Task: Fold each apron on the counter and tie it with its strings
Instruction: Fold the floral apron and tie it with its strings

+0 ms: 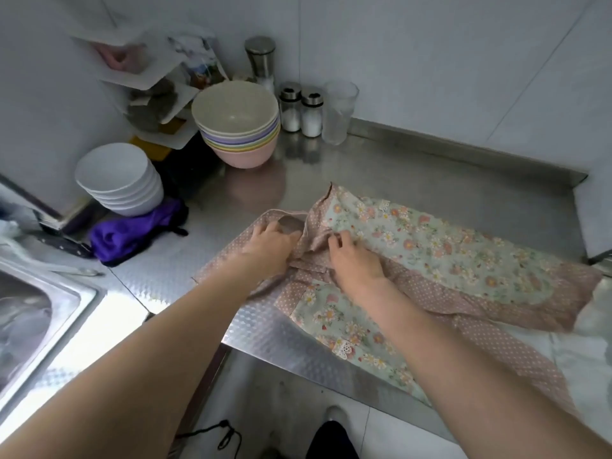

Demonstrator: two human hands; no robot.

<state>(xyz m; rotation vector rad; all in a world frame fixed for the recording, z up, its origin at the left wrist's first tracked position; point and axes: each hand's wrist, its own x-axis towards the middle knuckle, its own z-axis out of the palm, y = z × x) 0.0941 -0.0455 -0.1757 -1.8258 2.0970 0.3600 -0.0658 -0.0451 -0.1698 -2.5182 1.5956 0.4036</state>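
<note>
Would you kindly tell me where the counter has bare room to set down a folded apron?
Bare steel lies behind the floral apron, up to the backsplash. The pastel bowls, shakers and white bowls crowd the left corner.

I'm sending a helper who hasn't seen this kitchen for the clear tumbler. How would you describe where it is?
Start at the steel counter and follow its back wall. Right of the stack of pastel bowls stand two small shakers with white contents. The tumbler is right of them: taller, lidless, clear and empty-looking.
</note>
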